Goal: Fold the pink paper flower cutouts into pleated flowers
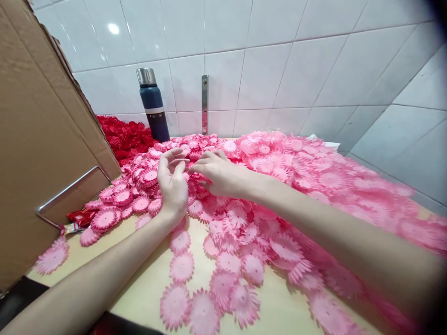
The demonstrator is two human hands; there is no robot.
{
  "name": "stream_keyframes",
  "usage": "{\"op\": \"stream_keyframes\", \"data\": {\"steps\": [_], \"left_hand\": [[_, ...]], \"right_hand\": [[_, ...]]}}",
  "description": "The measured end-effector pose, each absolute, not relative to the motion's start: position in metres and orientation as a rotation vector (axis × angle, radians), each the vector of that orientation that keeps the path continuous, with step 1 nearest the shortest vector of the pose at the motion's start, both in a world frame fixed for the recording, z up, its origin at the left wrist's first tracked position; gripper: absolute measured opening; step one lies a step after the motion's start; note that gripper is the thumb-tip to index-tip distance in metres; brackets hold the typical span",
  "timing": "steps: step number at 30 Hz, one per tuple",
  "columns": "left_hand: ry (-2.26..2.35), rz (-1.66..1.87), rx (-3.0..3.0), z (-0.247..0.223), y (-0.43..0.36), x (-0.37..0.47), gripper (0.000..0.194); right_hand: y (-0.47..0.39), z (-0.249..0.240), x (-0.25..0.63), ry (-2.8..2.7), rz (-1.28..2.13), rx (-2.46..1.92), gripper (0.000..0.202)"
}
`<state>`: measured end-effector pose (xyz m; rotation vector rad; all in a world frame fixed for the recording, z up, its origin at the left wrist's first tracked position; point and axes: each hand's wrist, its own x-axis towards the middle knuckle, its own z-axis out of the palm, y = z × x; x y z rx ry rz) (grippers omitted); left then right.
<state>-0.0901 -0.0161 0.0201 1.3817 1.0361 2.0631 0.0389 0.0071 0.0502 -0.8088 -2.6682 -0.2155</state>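
Note:
Over the heap of pink paper-like flower petal discs, my two hands meet near the middle of the view. My left hand is raised with its palm turned inward and its fingers curled toward the thumb. A thin pale edge shows by its fingertips, too small to name. From the right, my right hand reaches across with its back up and its fingers bent together, close to the left fingertips. What its fingers pinch, if anything, is hidden. Pink discs with fringed edges and a small centre hole lie below both hands.
A dark blue bottle with a steel cap stands at the back by the tiled wall. Red petals are piled left of it. A cardboard box with a metal wire handle borders the left. A red wrapper lies beside it.

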Motion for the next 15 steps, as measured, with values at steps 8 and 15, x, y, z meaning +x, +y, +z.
{"op": "stream_keyframes", "data": {"steps": [8, 15], "left_hand": [[1.066, 2.095, 1.482, 0.019, -0.017, -0.091, 0.018], [0.931, 1.912, 1.525, 0.02, -0.029, -0.083, 0.021]], "right_hand": [[0.009, 0.052, 0.035, -2.407, -0.275, -0.989, 0.016], [-0.008, 0.079, 0.061, -1.969, 0.101, -0.995, 0.014]]}}
